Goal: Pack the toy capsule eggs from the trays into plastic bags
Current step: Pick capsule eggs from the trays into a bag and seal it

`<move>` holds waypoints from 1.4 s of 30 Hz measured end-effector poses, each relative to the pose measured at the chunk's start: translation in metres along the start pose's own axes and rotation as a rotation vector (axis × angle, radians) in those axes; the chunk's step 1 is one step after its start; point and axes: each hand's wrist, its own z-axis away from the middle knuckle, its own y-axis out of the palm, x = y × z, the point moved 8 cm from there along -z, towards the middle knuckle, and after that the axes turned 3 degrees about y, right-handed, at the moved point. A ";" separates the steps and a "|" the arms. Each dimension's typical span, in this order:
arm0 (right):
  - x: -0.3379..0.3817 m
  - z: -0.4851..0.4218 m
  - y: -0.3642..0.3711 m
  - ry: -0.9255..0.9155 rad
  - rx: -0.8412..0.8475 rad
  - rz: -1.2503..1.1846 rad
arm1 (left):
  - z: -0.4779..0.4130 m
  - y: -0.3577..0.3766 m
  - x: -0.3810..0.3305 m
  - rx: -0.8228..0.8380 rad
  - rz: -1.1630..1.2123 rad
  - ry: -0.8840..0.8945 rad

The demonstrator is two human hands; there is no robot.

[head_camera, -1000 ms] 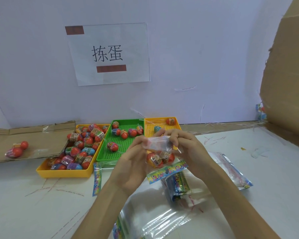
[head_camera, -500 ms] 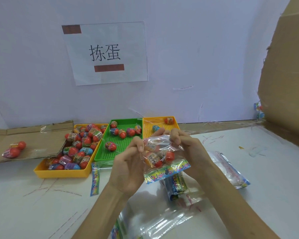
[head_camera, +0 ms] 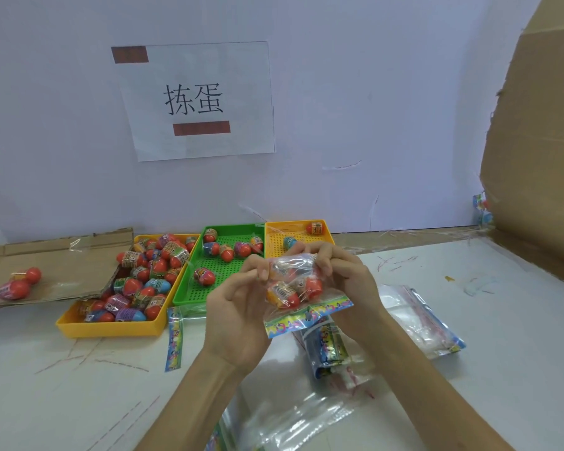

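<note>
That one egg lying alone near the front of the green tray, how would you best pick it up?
Probably from above, pinching across the middle of the egg: it lies on its side in the green tray with bare floor around it, so fingers fit either side.

One clear plastic bag [head_camera: 306,315] holding red-capped toy capsule eggs [head_camera: 285,294].
I see it aloft, tilted; more crowd the yellow tray [head_camera: 108,330], few the green tray [head_camera: 222,278] and the orange tray [head_camera: 280,231].

One head-worn wide-angle view, looking forward and down over the table [head_camera: 518,320] to the wall [head_camera: 372,92] behind. Very close: forearms enter from the bottom edge, left hand [head_camera: 238,307] and right hand [head_camera: 349,281] at frame centre, trays [head_camera: 111,328] just beyond.
</note>
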 end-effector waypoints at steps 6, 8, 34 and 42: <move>0.009 0.005 0.003 -0.068 -0.029 -0.011 | -0.007 0.007 0.012 0.095 0.092 -0.053; 0.010 0.006 0.003 -0.078 -0.036 -0.011 | -0.007 0.006 0.014 0.104 0.116 -0.057; -0.003 0.001 -0.020 -0.155 -0.325 0.633 | -0.016 -0.030 0.000 -0.111 0.134 -0.028; 0.018 0.016 -0.008 -0.328 -0.354 0.705 | -0.021 -0.025 0.005 -0.078 -0.080 0.031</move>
